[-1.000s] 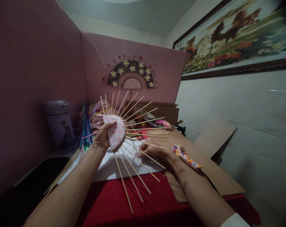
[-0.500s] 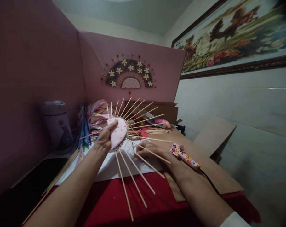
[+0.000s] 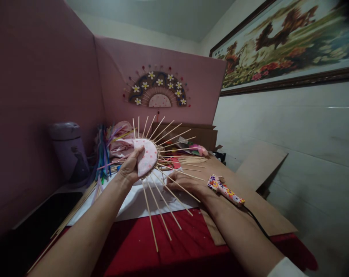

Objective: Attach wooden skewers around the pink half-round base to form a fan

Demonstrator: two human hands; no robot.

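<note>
My left hand (image 3: 130,168) grips a half-made fan (image 3: 147,156): a pink dotted fabric half-disc with several thin bamboo sticks (image 3: 163,207) spreading out from it like spokes. It is held upright above the table. My right hand (image 3: 183,181) rests low on the white sheet (image 3: 134,204) behind the sticks, fingers curled towards a loose stick; what it holds is hidden by the spokes. A glue gun with a flowered cover (image 3: 225,190) lies just right of that hand on brown cardboard (image 3: 263,215).
A red cloth (image 3: 186,250) covers the table front. A lilac lidded jar (image 3: 67,152), coloured ribbons (image 3: 103,154), loose sticks (image 3: 183,159) and a cardboard box (image 3: 203,134) crowd the back. A finished fan (image 3: 158,90) hangs on the pink partition. A framed picture (image 3: 286,42) is on the right wall.
My left hand has turned and lifted the fan slightly, so the spokes swung upward and shifted. My right hand stayed low on the white sheet, moving a little left.
</note>
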